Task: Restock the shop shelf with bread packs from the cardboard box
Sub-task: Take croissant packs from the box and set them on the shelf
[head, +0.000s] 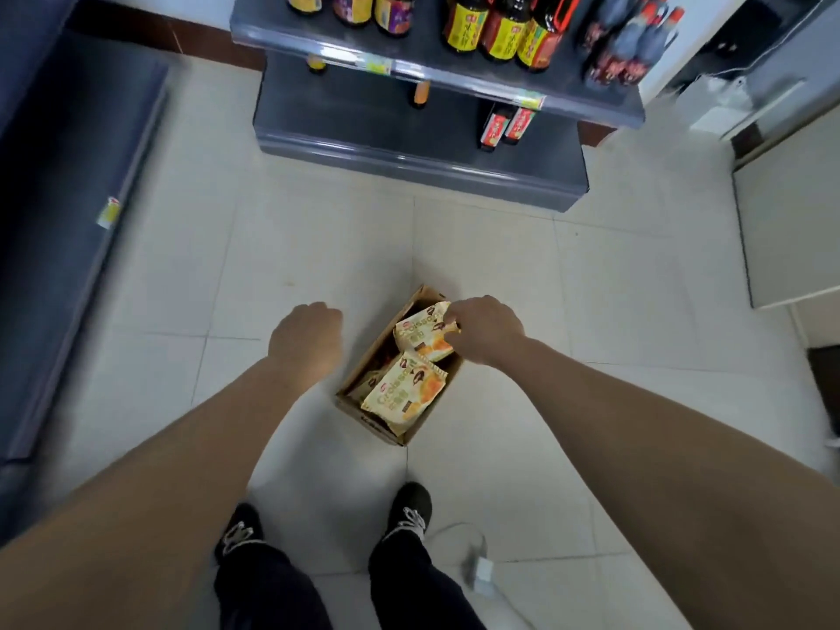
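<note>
The tiled floor point(522, 266) is slick-looking and I am standing on it bent forward, so any overreach from here could tip my balance. The grey shop shelf point(409, 170) stands at the far side, well apart from the load, with sauce bottles point(500, 34) crowding its upper tier; a pack swung up carelessly could knock one down. The cardboard box point(386, 431) sits on the floor between us, near my feet, tilted in view and light enough, I judge, to skid if I tug. Two bread packs show inside: the near pack point(402, 395) lies on top, and the far pack point(420, 334) is at the box's far end. My right hand point(488, 331) has its fingers point(450, 318) pinching that far pack's top edge only, so the film could slip or tear. My left hand point(307, 336) hovers left of the box, fingers curled under; I cannot tell whether loose or clenched. A white adapter point(484, 570) and its cable by my right shoe could trip me.
</note>
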`<action>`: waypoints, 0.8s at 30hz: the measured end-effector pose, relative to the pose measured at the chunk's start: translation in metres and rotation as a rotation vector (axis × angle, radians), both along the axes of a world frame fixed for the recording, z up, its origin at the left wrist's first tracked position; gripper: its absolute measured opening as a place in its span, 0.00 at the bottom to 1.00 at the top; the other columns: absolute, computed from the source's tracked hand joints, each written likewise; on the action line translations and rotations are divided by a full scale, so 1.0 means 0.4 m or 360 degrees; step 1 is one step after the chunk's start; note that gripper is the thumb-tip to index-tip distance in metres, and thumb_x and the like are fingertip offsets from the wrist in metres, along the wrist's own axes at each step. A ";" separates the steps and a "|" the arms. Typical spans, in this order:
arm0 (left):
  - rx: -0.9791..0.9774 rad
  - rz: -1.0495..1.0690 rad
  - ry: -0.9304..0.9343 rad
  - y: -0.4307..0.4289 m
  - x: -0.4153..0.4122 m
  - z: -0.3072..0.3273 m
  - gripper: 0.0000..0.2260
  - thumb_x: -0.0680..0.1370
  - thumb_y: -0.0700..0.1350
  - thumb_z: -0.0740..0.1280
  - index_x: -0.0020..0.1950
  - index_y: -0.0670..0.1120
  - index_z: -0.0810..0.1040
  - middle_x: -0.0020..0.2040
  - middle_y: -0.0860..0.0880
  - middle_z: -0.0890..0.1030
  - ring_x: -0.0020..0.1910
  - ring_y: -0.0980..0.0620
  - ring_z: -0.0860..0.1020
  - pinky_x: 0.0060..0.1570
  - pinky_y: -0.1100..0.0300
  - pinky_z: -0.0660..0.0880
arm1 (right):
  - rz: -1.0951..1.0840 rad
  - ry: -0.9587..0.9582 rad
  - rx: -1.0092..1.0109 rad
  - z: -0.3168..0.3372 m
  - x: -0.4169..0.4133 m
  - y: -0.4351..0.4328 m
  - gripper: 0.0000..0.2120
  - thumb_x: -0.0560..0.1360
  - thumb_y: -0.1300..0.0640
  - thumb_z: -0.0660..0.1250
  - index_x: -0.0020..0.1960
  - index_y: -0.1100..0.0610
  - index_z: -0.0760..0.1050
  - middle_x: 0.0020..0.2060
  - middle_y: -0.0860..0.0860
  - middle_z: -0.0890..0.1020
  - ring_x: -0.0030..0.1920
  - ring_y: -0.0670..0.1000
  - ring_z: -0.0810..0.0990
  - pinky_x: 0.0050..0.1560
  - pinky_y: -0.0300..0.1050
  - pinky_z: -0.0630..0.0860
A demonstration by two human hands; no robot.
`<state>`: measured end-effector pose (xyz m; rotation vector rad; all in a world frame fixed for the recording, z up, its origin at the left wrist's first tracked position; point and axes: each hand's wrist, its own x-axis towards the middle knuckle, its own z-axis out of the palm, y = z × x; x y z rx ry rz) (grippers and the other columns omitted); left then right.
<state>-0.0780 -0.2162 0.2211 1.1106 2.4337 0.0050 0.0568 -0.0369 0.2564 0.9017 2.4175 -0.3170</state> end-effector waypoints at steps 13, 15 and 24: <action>-0.0195 0.0211 -0.0248 0.073 0.178 -0.441 0.10 0.80 0.44 0.62 0.58 0.41 0.76 0.55 0.44 0.76 0.57 0.43 0.75 0.46 0.54 0.71 | 0.0016 -0.0170 -0.0152 -0.477 0.085 0.063 0.17 0.77 0.45 0.62 0.65 0.46 0.74 0.62 0.52 0.77 0.63 0.56 0.74 0.57 0.49 0.73; -0.0204 0.0225 -0.0281 0.083 0.195 -0.533 0.10 0.80 0.44 0.62 0.58 0.42 0.76 0.55 0.43 0.77 0.56 0.42 0.75 0.46 0.53 0.73 | -0.0013 -0.0190 -0.0170 -0.562 0.097 0.071 0.17 0.78 0.45 0.63 0.65 0.47 0.74 0.63 0.51 0.77 0.64 0.55 0.74 0.58 0.49 0.72; -0.0262 0.0235 -0.0389 0.113 0.256 -0.917 0.11 0.79 0.43 0.64 0.61 0.42 0.75 0.57 0.43 0.76 0.56 0.43 0.76 0.47 0.53 0.73 | -0.0033 -0.0241 -0.0205 -0.917 0.132 0.102 0.21 0.77 0.46 0.65 0.69 0.49 0.70 0.65 0.52 0.74 0.67 0.54 0.69 0.61 0.52 0.71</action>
